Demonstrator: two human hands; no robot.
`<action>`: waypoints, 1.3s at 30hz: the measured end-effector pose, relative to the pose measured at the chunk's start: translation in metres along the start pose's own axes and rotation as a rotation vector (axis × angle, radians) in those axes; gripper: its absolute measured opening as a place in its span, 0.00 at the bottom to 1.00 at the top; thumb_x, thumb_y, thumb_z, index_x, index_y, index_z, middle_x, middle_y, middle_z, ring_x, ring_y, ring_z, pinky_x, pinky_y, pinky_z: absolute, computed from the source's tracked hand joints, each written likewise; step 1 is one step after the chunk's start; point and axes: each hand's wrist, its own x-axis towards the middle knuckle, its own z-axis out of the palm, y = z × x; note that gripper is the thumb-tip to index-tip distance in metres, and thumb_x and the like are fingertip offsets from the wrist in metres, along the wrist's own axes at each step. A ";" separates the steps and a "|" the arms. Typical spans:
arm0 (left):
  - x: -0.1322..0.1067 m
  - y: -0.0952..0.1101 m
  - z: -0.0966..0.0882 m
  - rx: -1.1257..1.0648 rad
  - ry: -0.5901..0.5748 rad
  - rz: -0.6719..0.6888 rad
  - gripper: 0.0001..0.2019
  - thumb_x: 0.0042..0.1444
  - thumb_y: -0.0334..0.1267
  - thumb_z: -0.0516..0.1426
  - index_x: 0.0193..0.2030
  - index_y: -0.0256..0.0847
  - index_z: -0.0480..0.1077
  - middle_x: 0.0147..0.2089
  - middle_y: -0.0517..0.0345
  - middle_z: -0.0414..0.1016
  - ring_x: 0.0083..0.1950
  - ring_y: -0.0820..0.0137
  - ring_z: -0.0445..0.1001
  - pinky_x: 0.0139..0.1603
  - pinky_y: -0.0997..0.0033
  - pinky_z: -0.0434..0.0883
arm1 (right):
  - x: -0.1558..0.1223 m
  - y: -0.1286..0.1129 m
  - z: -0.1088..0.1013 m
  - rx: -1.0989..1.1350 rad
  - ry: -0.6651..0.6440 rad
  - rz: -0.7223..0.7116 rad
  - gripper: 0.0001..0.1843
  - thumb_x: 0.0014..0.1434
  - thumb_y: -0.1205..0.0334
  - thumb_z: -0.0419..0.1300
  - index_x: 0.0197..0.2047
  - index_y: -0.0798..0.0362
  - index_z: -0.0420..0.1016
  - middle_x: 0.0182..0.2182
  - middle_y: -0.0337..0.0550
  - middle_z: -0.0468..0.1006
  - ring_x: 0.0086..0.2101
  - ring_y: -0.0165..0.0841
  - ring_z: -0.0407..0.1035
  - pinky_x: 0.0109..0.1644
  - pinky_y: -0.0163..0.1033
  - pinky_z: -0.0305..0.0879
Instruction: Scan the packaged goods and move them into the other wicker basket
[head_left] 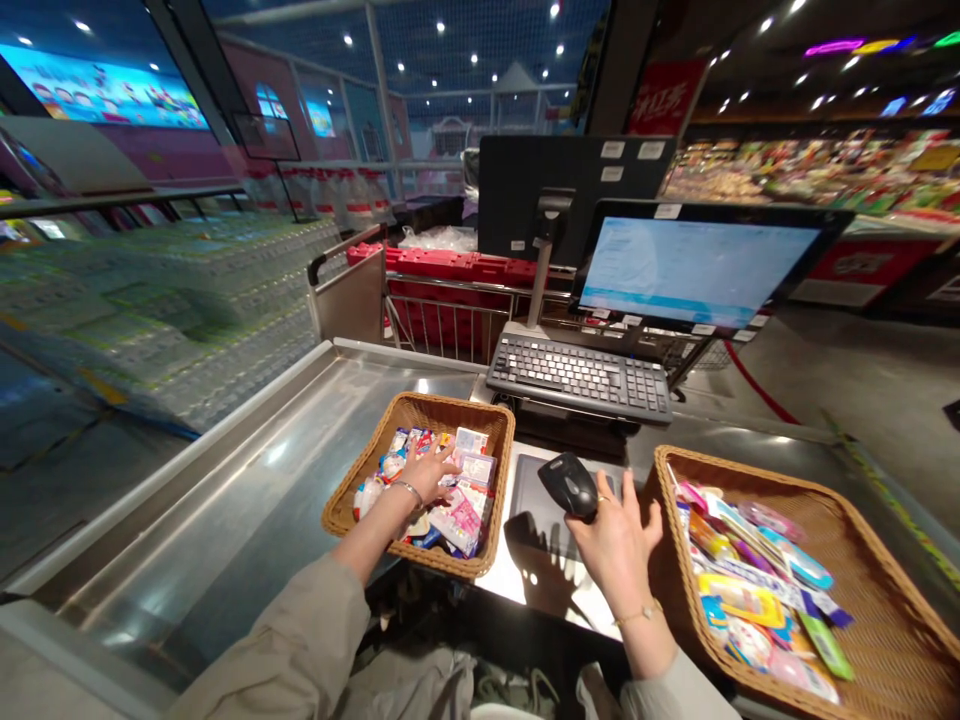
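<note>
My left hand reaches into the left wicker basket, fingers spread and touching the small packaged items in it. It grips nothing that I can make out. Over the middle of the counter, my right hand has its thumb and index finger closed on a black barcode scanner, with the other fingers raised apart. The scanner's handle is mostly hidden behind the hand. A dark shadow of the hand falls on the light surface below. Both wrists wear thin bracelets.
To the right stands another wicker basket holding several colourful packages. Behind the scanner are a black keyboard and a lit monitor. A metal counter with a raised rim extends left. Shopping carts stand beyond.
</note>
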 end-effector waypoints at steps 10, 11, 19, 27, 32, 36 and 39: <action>-0.034 -0.004 0.009 0.073 -0.142 -0.036 0.37 0.34 0.62 0.65 0.53 0.50 0.71 0.69 0.48 0.57 0.72 0.42 0.43 0.64 0.29 0.29 | -0.001 -0.001 -0.003 0.000 -0.014 0.016 0.15 0.52 0.59 0.53 0.41 0.52 0.77 0.57 0.45 0.72 0.66 0.46 0.44 0.64 0.61 0.35; -0.036 -0.005 0.011 0.087 -0.146 -0.032 0.39 0.33 0.62 0.65 0.54 0.50 0.71 0.69 0.47 0.57 0.72 0.42 0.43 0.64 0.28 0.29 | -0.001 -0.002 -0.003 0.000 -0.013 0.016 0.16 0.52 0.59 0.53 0.41 0.52 0.77 0.57 0.45 0.71 0.66 0.46 0.44 0.64 0.61 0.35; -0.023 0.012 0.013 0.043 -0.039 0.043 0.31 0.44 0.53 0.65 0.57 0.53 0.68 0.69 0.50 0.58 0.72 0.48 0.47 0.64 0.29 0.26 | 0.000 -0.002 -0.002 0.013 -0.018 0.005 0.17 0.52 0.59 0.54 0.42 0.53 0.76 0.58 0.46 0.71 0.66 0.45 0.44 0.64 0.61 0.34; 0.016 0.010 0.014 0.150 -0.158 0.204 0.17 0.42 0.42 0.68 0.42 0.54 0.77 0.69 0.54 0.59 0.73 0.46 0.42 0.61 0.26 0.25 | -0.002 0.002 -0.006 0.021 0.003 -0.005 0.16 0.52 0.59 0.52 0.40 0.53 0.77 0.57 0.48 0.72 0.65 0.47 0.45 0.63 0.62 0.35; 0.022 0.005 0.019 0.177 -0.216 0.232 0.23 0.36 0.44 0.70 0.44 0.56 0.76 0.69 0.51 0.58 0.72 0.42 0.41 0.58 0.22 0.25 | -0.003 0.010 -0.004 0.023 0.022 0.013 0.16 0.53 0.59 0.52 0.41 0.53 0.76 0.56 0.49 0.72 0.65 0.47 0.46 0.63 0.63 0.37; 0.021 0.000 0.021 0.209 -0.214 0.253 0.23 0.35 0.43 0.70 0.43 0.57 0.76 0.68 0.51 0.60 0.71 0.42 0.45 0.58 0.22 0.26 | -0.003 0.013 -0.002 0.035 0.032 0.033 0.16 0.52 0.59 0.53 0.41 0.53 0.76 0.56 0.49 0.72 0.65 0.48 0.47 0.63 0.63 0.37; 0.020 -0.004 0.024 0.208 -0.191 0.284 0.25 0.35 0.42 0.70 0.44 0.57 0.75 0.68 0.52 0.61 0.71 0.44 0.47 0.60 0.24 0.29 | -0.003 0.012 0.000 0.042 0.038 0.031 0.16 0.51 0.59 0.53 0.41 0.52 0.77 0.56 0.48 0.72 0.65 0.48 0.47 0.63 0.63 0.37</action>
